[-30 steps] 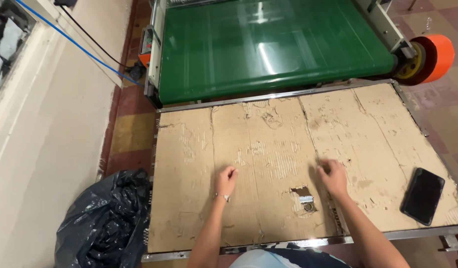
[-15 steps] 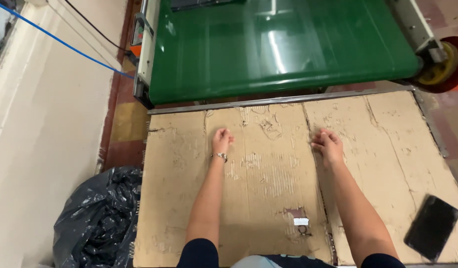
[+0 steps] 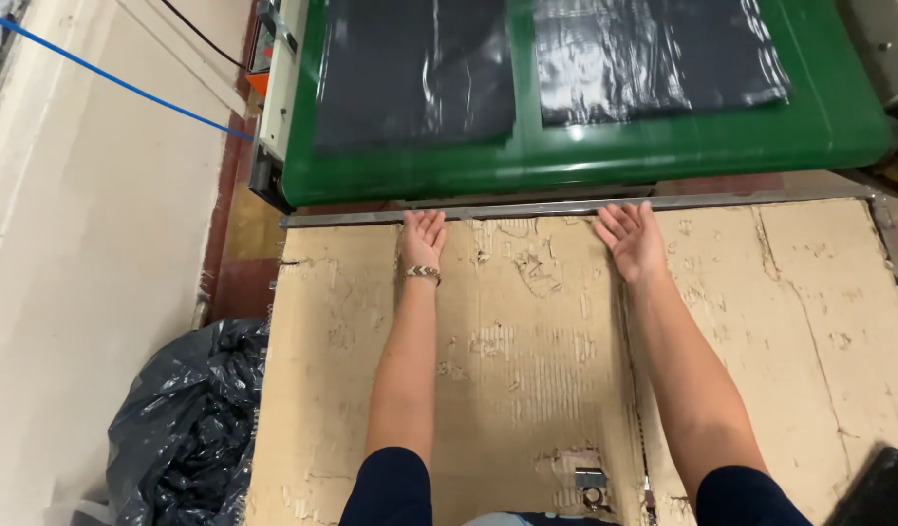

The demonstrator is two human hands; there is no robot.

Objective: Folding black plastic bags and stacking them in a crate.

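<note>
Bare cardboard (image 3: 527, 370) between hands; metal rail (image 3: 527, 208) ahead.

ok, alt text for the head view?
Left hand and right hand lie flat, palms down, at the far edge of a worn cardboard table top, beside a green conveyor belt carrying black plastic sheets.

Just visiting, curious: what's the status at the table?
Left hand and right hand open, flat on cardboard. Dark sheets on green belt beyond. Nothing between.
</note>
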